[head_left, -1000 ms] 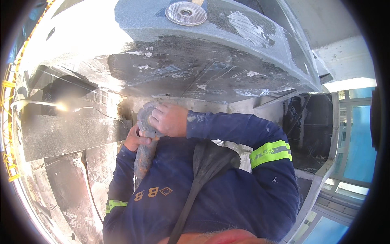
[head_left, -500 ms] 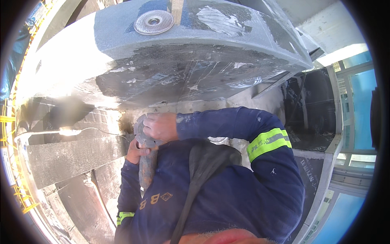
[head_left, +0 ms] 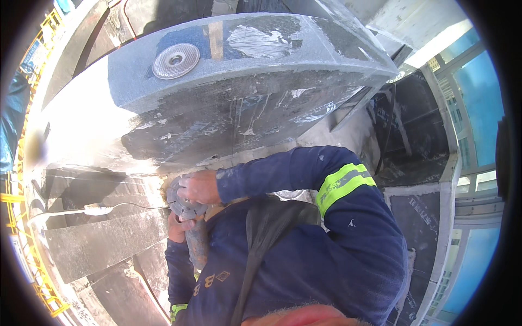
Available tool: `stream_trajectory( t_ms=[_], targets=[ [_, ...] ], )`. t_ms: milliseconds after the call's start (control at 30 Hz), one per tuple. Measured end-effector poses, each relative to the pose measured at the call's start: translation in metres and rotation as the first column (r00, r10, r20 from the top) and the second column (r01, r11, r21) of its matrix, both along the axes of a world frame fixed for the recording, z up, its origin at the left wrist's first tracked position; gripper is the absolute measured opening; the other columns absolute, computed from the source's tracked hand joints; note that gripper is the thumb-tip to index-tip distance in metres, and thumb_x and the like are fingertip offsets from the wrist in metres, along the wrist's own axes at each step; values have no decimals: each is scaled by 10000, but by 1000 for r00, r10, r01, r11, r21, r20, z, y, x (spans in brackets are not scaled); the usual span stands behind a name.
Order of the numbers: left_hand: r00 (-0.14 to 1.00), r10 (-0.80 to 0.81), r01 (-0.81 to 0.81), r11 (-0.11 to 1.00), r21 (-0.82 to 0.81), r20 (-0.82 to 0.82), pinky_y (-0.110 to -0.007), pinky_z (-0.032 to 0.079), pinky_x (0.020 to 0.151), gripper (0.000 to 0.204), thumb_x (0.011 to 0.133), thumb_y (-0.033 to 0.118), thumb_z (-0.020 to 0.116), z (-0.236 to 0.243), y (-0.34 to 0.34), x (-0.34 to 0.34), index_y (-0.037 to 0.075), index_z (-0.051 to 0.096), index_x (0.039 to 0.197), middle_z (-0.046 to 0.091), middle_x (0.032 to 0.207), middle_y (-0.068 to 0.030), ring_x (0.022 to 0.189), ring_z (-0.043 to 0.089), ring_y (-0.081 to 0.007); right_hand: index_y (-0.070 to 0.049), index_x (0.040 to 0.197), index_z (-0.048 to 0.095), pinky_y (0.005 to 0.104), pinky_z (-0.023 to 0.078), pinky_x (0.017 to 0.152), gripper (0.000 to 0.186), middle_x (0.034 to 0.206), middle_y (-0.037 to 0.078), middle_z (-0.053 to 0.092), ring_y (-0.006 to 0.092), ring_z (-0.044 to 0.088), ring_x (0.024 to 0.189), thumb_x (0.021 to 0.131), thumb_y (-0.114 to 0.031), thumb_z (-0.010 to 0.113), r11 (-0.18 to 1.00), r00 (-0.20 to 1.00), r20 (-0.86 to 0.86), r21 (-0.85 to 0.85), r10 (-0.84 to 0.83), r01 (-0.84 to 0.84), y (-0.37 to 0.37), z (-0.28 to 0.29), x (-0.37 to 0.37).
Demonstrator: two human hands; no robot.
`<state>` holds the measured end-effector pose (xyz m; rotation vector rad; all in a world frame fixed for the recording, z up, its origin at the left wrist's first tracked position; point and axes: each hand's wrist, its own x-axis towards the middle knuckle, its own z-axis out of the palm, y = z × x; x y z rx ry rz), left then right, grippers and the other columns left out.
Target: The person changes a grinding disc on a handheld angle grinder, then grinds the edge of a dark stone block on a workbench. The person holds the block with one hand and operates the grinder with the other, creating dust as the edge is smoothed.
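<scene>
A dusty grey angle grinder [head_left: 197, 247] is held close against my chest, its body hanging down and its round head uppermost. My left hand [head_left: 177, 228] is closed round the tool just below the head. Across the grey round part [head_left: 175, 200] at the top lies my right hand [head_left: 198, 187], fingers bent over it. Whether that part is the guard or the disc, I cannot tell. A separate round grinding disc [head_left: 176, 61] with a central hole rests on the curved grey ledge ahead.
The curved ledge [head_left: 244, 68] has a patchy, scraped dark face. A white cable with a connector [head_left: 98, 209] runs from the left toward the grinder, over a grey board [head_left: 109, 236]. Yellow railing [head_left: 41, 271] stands at far left, blue windows [head_left: 481, 114] at far right.
My view has shifted, so the ledge and its disc sit lower and further left in the picture. Both hands stay on the grinder, which appears slightly more tilted.
</scene>
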<state>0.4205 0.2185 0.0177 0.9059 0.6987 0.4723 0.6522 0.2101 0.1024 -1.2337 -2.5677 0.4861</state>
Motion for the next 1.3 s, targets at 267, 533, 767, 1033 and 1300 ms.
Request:
stream_trajectory(
  t_ms=[267,533,767,1033,1300],
  targets=[
    [999,24,-27,997,66,46,-319,520,817,799,530,185,888,45,5,-1,-28,550,1222,669,1044,-94,884,654,-195,-44,1015,637,419,521,721,413,988,156,606,323,627,847,865,-429,660,856,956,-273,514,105,53,35,36,0],
    [993,114,-97,941,323,-32,-335,528,815,805,448,162,969,82,10,-12,-23,605,1141,675,1019,-74,909,644,-180,-9,771,614,442,480,628,429,703,165,621,343,621,700,905,-416,621,990,863,-506,-117,5,-75,43,66,-16],
    [963,270,-214,787,578,-10,-352,517,847,908,449,276,994,74,43,-39,-1,554,1194,604,1136,-95,1004,601,-193,10,738,602,458,443,588,241,674,193,584,378,592,657,802,-214,666,959,732,-680,183,-34,214,55,90,-37],
    [957,58,132,784,607,-283,-353,493,866,725,600,256,920,143,43,-25,4,576,1186,625,1107,-92,977,608,-186,25,725,635,450,462,587,373,640,222,574,405,576,597,890,-309,633,973,778,-628,161,-29,166,69,161,-21],
    [986,163,-92,674,733,-27,-341,515,844,596,571,66,865,175,40,35,13,632,1117,678,1034,-83,930,644,-197,2,811,666,445,472,619,377,689,221,606,407,602,665,918,-353,598,980,845,-525,200,101,8,63,213,10]
  ],
)
